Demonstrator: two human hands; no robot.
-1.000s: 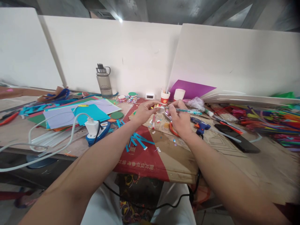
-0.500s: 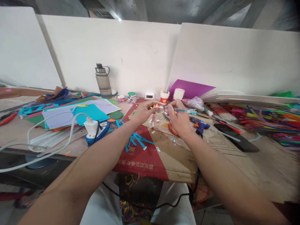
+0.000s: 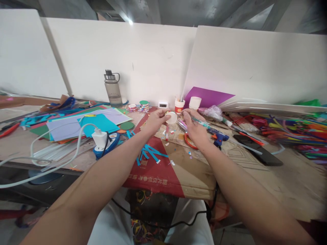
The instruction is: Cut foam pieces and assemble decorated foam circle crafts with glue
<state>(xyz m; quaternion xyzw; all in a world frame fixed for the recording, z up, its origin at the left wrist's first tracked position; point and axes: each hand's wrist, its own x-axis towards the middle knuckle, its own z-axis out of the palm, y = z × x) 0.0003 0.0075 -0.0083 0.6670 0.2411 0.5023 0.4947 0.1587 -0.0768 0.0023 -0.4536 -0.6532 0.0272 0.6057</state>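
Note:
Between thumb and fingers, my left hand (image 3: 157, 121) pinches a small round white disc (image 3: 172, 118) by its left edge, its pale face turned toward me. My right hand (image 3: 193, 126) is closed around a pen with a clear, teal-ended barrel (image 3: 201, 122), whose rear sticks out to the right above the hand. The pen's tip side is close to the disc's right edge; whether it touches I cannot tell. Below the disc lies a red-and-white stick (image 3: 167, 132) among paper scraps. Orange-handled scissors (image 3: 190, 142) lie partly under my right hand.
Blue paper strips (image 3: 150, 153) lie on the cardboard (image 3: 163, 180). At left are coloured sheets (image 3: 99, 124) and a blue power strip (image 3: 106, 146) with cables. A bottle (image 3: 112, 89), clock (image 3: 162, 104) and paper cup (image 3: 179, 105) stand behind; a blue glue gun (image 3: 218, 136) and phone (image 3: 258, 149) lie right.
The disc has tilted so that its face now shows more fully toward me. My right hand has turned a little, and the pen's rear end now slants downward to the right.

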